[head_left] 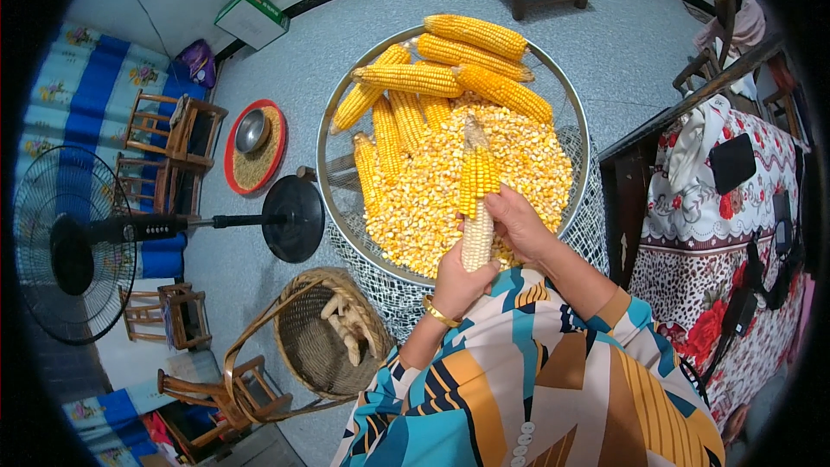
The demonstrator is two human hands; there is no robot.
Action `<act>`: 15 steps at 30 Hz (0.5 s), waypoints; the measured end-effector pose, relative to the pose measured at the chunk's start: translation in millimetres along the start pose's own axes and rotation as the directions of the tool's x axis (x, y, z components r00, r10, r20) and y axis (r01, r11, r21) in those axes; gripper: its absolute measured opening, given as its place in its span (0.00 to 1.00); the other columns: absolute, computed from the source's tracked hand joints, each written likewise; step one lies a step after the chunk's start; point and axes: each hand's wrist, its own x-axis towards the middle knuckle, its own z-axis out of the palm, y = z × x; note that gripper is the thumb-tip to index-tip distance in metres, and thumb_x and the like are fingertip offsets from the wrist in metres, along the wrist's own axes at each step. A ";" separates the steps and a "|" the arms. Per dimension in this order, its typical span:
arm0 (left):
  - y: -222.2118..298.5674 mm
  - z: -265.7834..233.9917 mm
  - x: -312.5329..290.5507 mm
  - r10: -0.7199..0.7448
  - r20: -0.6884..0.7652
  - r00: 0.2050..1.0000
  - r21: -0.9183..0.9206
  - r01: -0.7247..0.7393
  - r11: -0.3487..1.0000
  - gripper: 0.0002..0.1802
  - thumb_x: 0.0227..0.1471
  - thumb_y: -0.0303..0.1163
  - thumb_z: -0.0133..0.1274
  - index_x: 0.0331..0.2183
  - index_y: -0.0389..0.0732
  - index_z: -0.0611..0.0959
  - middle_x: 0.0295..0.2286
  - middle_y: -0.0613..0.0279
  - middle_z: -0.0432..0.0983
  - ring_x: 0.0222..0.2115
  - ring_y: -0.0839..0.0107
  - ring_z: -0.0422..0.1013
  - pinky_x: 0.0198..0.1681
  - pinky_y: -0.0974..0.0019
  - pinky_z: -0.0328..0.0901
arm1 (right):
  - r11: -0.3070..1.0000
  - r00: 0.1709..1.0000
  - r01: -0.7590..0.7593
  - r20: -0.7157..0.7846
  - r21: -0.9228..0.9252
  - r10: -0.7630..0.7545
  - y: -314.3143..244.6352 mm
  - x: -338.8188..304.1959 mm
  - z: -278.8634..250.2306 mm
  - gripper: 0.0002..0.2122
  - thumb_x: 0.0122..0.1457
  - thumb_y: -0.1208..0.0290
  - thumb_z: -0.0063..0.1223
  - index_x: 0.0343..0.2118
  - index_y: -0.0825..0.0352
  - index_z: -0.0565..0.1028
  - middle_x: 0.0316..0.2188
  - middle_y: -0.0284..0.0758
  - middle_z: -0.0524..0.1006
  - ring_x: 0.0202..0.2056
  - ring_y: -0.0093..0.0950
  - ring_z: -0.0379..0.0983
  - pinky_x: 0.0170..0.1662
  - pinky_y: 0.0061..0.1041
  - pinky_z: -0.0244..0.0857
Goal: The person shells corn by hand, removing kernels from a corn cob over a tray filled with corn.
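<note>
- Head view: a corn cob (477, 195) is upright in the picture, in front of the person's body and over the near part of a round metal tray (321, 156). Yellow grains cover its upper part; its lower part is pale and bare.
- The left hand (460, 278) grasps the cob's bare lower end, fingers curled round it. A gold bangle (441, 312) circles that wrist.
- The right hand (519, 223) is also on the cob, higher up at its right side, with the thumb against it near the lower edge of the grains.
- Loose kernels (424, 229) fill the middle and near part of the tray, below and around the held cob.
- Whole ears (411, 78), yellow and full, are piled at the tray's far and left sides, some lying across others.
- A patterned cloth (593, 207), black and white, shows beneath the tray's rim.
- A woven basket (298, 348) stands near the tray at lower left, with pale bare cores (347, 327) inside.
- Left of the tray is a fan (73, 242); its round black base (294, 218) is just beside the rim.
- Beyond that base, a red dish (230, 157) holds grain and a metal bowl (252, 131).
- At right, a flowered cloth (683, 246) covers a table.
</note>
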 end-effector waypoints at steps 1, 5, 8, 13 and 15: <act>1.1 0.2 -0.6 -0.029 0.009 1.000 -0.037 0.029 0.999 0.11 0.39 0.22 0.52 0.31 0.34 0.71 0.17 0.67 0.68 0.12 0.81 0.63 0.14 0.77 0.59 | 1.000 1.000 -0.001 0.000 0.000 0.001 0.4 -0.7 1.0 0.22 0.55 0.57 0.45 0.46 0.68 0.59 0.37 0.40 0.70 0.38 0.29 0.70 0.41 0.28 0.67; -0.5 -0.8 -1.6 -0.054 0.041 0.998 -0.167 0.060 0.984 0.10 0.40 0.21 0.51 0.30 0.34 0.71 0.17 0.68 0.67 0.12 0.82 0.63 0.14 0.79 0.59 | 0.998 0.999 0.027 -0.041 -0.050 -0.029 0.8 -3.5 6.1 0.23 0.54 0.55 0.45 0.45 0.68 0.59 0.36 0.39 0.70 0.35 0.29 0.71 0.40 0.27 0.67; -4.9 -2.2 0.5 -0.038 0.030 0.999 -0.051 0.039 0.998 0.12 0.38 0.24 0.52 0.31 0.34 0.72 0.18 0.64 0.70 0.14 0.77 0.66 0.17 0.74 0.62 | 0.999 0.999 0.037 -0.035 0.036 -0.036 -1.9 -4.8 7.6 0.23 0.54 0.55 0.46 0.44 0.68 0.60 0.34 0.39 0.71 0.34 0.28 0.71 0.39 0.26 0.67; -3.7 -2.8 2.4 0.232 -0.062 0.971 0.484 -0.174 0.858 0.20 0.34 0.32 0.56 0.33 0.34 0.74 0.22 0.55 0.75 0.23 0.67 0.72 0.28 0.65 0.66 | 0.999 0.994 0.011 -0.111 0.035 -0.007 -4.1 -3.0 9.9 0.21 0.54 0.56 0.46 0.41 0.69 0.62 0.31 0.38 0.72 0.33 0.25 0.72 0.36 0.23 0.68; -6.1 -4.2 3.0 0.232 -0.044 0.972 0.456 -0.187 0.870 0.18 0.35 0.31 0.55 0.33 0.34 0.74 0.21 0.57 0.74 0.21 0.69 0.72 0.25 0.67 0.65 | 0.999 0.996 0.038 -0.087 -0.001 -0.038 -2.1 -2.3 6.8 0.18 0.55 0.59 0.45 0.41 0.69 0.62 0.32 0.38 0.71 0.33 0.25 0.72 0.35 0.22 0.69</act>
